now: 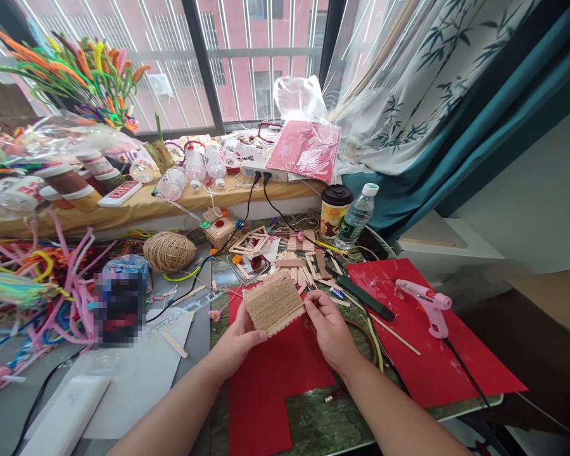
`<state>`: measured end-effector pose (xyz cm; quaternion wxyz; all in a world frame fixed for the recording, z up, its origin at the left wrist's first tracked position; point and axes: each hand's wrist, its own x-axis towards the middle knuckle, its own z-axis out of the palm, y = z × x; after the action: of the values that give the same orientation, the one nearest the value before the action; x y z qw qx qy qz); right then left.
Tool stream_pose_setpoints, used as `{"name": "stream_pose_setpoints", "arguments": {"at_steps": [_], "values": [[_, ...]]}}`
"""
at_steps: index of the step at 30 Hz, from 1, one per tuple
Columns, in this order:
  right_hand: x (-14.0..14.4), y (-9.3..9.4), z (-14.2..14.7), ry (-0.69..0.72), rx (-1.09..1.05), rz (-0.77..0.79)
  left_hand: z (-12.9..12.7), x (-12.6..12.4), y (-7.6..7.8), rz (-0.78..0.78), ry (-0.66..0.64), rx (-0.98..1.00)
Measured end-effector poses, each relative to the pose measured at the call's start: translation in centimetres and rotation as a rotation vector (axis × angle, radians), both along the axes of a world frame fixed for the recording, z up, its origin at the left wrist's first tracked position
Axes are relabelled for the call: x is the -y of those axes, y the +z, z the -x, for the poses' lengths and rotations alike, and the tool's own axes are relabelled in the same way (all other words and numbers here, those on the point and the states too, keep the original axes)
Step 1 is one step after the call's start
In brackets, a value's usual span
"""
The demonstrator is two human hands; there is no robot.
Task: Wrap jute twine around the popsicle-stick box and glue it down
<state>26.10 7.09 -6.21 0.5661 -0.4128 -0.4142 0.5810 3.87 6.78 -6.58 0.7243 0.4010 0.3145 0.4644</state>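
Both forearms are reaching in from the near edge, angling up toward the middle of the counter.

Left hand: palm turned up, wrist bent slightly back, cupping the near-left corner of a twine-wrapped stick panel. Grip is closing partway, thumb pressing on the panel's near edge, fingers hidden beneath.

Right hand: knuckles up, fingers curling, fingertips pinching at the panel's right edge. Cannot tell whether a loose twine end is between them.

The panel is being held tilted, just above a red paper sheet lying on the counter under both hands.

Right of the hands, a second red sheet is carrying a pink glue gun, its cord trailing off to the near right. A dark flat tool is lying between hands and glue gun.

Just beyond the panel: a scatter of loose wooden sticks. Left of them, a ball of twine. Far left, a heap of pipe cleaners.

Farther back, a lidded cup and a water bottle are standing side by side. A power strip is sitting on the window ledge.
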Motion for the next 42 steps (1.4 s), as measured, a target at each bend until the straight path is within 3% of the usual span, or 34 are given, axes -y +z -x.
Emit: {"name": "stream_pose_setpoints", "arguments": {"at_steps": [5, 10, 16, 22, 25, 30, 37, 42], "values": [[-0.1, -0.3, 0.0, -0.024, 0.039, -0.025, -0.2, -0.2, 0.7, -0.024, 0.044, 0.007], [-0.2, -0.5, 0.0, -0.031, 0.042, -0.040, -0.1, -0.3, 1.0, -0.048, 0.006, 0.075], [-0.2, -0.8, -0.2, -0.028, 0.076, -0.040, 0.2, -0.1, 0.7, -0.007, -0.009, 0.095], [0.0, -0.4, -0.2, -0.065, 0.121, -0.047, 0.3, -0.5, 0.0, -0.088, 0.075, -0.013], [0.2, 0.0, -0.1, -0.066, 0.182, -0.133, 0.2, -0.6, 0.3, -0.140, 0.088, -0.028], [0.6, -0.2, 0.0, 0.077, 0.284, -0.218, 0.1, 0.0, 1.1, -0.180, 0.079, -0.096], [1.0, 0.7, -0.2, 0.019, 0.619, -0.502, 0.1, 0.3, 0.4, -0.263, 0.114, -0.209], [1.7, 1.2, -0.1, -0.025, 0.769, -0.719, -0.2, 0.9, 0.8, -0.315, 0.150, -0.355]]}}
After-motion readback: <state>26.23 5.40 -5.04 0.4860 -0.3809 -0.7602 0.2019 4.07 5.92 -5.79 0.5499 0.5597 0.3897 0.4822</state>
